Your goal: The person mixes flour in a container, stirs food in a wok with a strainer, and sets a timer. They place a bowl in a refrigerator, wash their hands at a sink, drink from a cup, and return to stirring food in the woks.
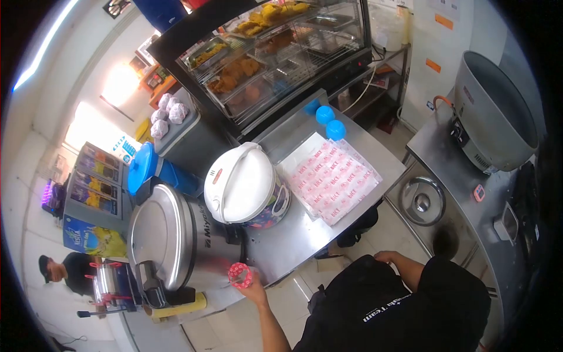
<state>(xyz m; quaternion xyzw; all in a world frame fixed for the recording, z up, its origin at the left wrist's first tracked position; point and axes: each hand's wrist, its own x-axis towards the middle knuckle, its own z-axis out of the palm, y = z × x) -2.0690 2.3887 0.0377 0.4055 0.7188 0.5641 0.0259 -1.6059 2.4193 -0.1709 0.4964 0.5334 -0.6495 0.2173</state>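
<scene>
My left hand point(252, 284) is closed round a small red-and-white patterned cup point(240, 274), beside the front of the steel Miyako cooker point(202, 246). My right hand point(387, 257) rests against the black shirt at the front of my body; its fingers are too small and partly hidden to read. To the right of the cooker a white-lidded rice container point(243, 188) stands on the steel counter point(299, 240). Printed paper sheets point(334, 182) lie in a stack beside it, near two blue round objects point(335, 129).
A glass food warmer point(275, 64) stands behind the counter. On the right side counter are a large grey round-topped machine point(495, 111) and a small timer point(479, 192). Wrapped bundles point(178, 112) sit at the back left. A person point(76, 273) stands far left.
</scene>
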